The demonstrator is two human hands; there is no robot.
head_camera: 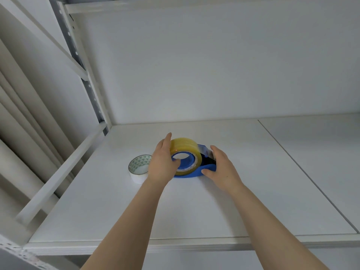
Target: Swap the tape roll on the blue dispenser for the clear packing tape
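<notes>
On the shelf (194, 211) our left hand (162, 165) clamps the clear roll (185, 148), right hand (222, 168) clamps the dispenser (208, 168); next, we judge, seat it fully.

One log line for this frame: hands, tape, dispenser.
left hand: on clear tape roll | right hand: holding blue dispenser | white tape roll: lying on shelf

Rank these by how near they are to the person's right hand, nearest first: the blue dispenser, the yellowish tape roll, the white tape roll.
1. Blue dispenser: under the right hand, touching it.
2. Yellowish tape roll: mounted on the dispenser, just left of that hand.
3. White tape roll: lying on the shelf, beyond the left hand.
</notes>
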